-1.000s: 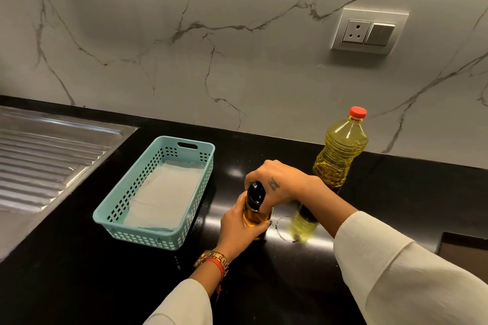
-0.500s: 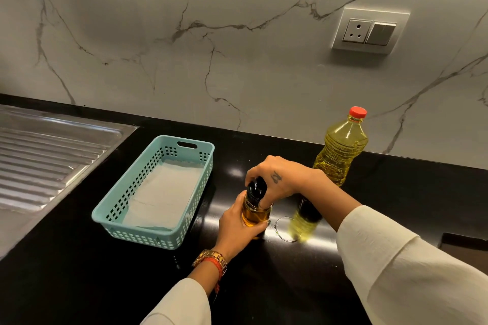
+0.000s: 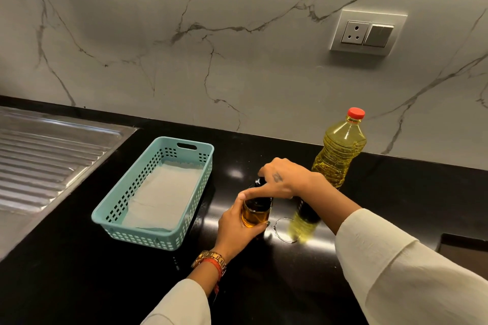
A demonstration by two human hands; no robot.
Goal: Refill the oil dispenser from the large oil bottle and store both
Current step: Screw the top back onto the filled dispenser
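Since a second ago my right hand (image 3: 284,179) has turned on the oil dispenser (image 3: 254,212) cap, fingers curled round it. Left hand (image 3: 237,229) grips the glass body mid-tabletop (image 3: 396,192). I judge uncapping underway; next, lift the cap off. Large oil bottle (image 3: 339,152) stands capped near the back edge.

two hands (image 3: 284,179), two bottles (image 3: 339,150), one basket (image 3: 137,232)

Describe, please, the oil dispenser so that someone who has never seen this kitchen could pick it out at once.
Start at the black countertop below the marble wall, then look just right of the teal basket. The oil dispenser stands there between both hands, left hand round its body, right hand on its top. Unlike the tall, red-capped large oil bottle behind, it is short, with amber oil and a black top.
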